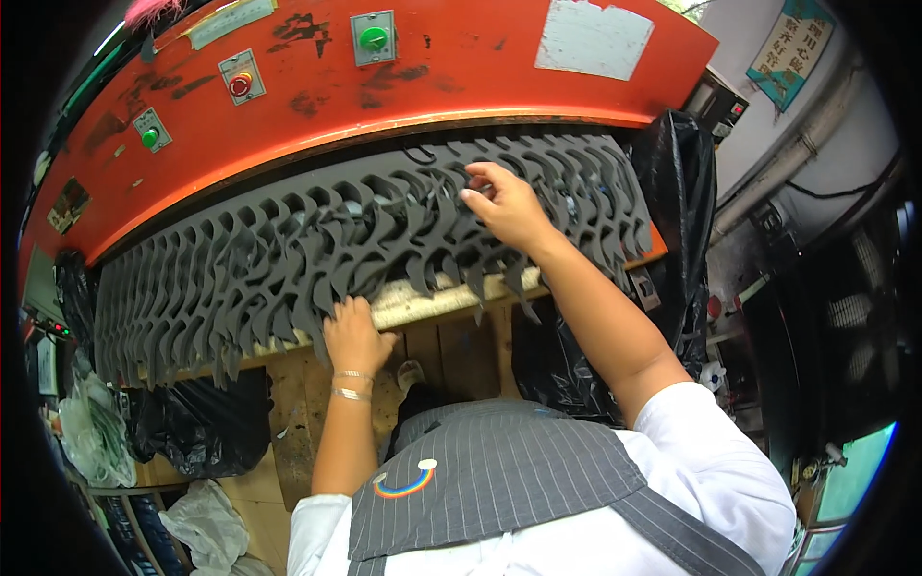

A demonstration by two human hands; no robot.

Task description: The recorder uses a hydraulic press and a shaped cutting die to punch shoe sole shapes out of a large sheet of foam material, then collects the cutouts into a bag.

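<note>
A wide dark grey foam sheet point(279, 252), cut through with rows of curved, crescent-like gaps, lies across a pale board point(413, 303) in front of me. Ragged strips of it hang over the near edge. My left hand point(357, 336) is at that edge, its fingers bent together against the hanging foam and its thumb off to the side. The fingertips are partly hidden. Farther back and to the right, my right hand point(511, 209) hovers over the cut sheet with thumb and forefinger apart. Nothing shows between them.
Behind the sheet rises an orange machine front point(461, 72) with a green knob point(374, 38), a red button point(240, 84) and another green knob point(150, 137). Black plastic bags point(206, 422) hang below the board at left, with more at right. A fan point(850, 312) stands at far right.
</note>
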